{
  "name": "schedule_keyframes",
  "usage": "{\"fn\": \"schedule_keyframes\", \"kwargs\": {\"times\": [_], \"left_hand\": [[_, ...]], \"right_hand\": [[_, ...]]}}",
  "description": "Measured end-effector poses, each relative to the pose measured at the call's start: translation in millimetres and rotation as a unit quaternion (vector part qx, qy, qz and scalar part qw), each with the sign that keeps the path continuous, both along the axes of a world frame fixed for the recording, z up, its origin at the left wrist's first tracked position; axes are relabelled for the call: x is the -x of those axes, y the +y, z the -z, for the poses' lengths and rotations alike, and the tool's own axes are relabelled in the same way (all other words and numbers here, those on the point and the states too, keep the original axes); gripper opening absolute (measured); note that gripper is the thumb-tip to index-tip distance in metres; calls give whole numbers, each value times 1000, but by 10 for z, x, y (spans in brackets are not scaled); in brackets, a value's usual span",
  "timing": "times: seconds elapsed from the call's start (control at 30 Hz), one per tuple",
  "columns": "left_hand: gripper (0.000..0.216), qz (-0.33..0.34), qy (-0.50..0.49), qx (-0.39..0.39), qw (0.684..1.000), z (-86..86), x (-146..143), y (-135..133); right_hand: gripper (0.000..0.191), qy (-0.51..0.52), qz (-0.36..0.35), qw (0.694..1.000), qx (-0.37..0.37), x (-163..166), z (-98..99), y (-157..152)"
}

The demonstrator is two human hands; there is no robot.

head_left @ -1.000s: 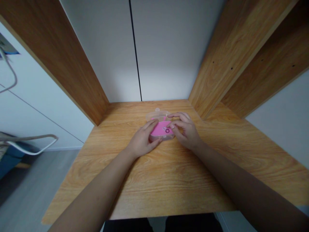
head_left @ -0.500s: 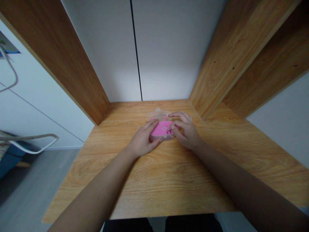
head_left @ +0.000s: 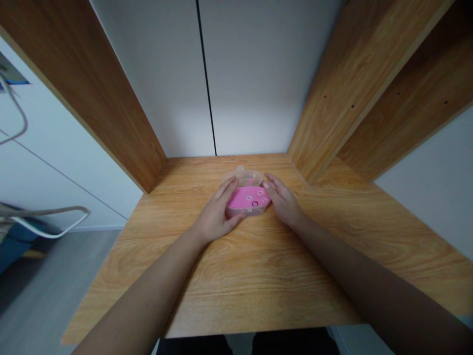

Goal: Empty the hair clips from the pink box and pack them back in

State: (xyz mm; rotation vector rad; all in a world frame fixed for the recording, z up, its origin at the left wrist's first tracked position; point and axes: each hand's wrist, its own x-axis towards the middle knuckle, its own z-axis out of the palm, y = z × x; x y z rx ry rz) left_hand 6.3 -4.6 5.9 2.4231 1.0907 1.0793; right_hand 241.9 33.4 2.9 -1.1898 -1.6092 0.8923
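A small clear plastic box [head_left: 254,211] with a pink inside lies on the wooden table, its clear lid [head_left: 242,175] folded open at the back. On the pink surface [head_left: 242,198] are several small ring shapes, one of them dark and C-shaped; whether they are loose or printed I cannot tell. My left hand [head_left: 215,214] grips the box's left end, thumb along the front and fingers over the back. My right hand [head_left: 285,201] rests by the right end with fingers stretched out and holding nothing; its thumb side is at the pink edge.
The wooden table [head_left: 266,276] runs between an upright wooden panel [head_left: 92,93] at left and a wooden post [head_left: 354,93] at right. White cabinet doors [head_left: 254,88] close off the back. A white bent rail [head_left: 55,234] shows beyond the left edge.
My right hand has opened from a pinch over the pink surface and drawn back to the right end. Rings there are now uncovered. My left hand keeps its grip.
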Motion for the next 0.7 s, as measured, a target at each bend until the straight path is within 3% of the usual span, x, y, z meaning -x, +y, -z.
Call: {"fn": "schedule_keyframes", "kwargs": {"times": [0.3,0.7], "left_hand": [[125,-55,-32,11,998,52,-6,20],[134,-63,-106,57,991,131,-8,32]], "right_hand": [[76,143,-55,988,-2,-1,-33,-18],[62,146,-70,984,-69,-18,-46,-16]]}}
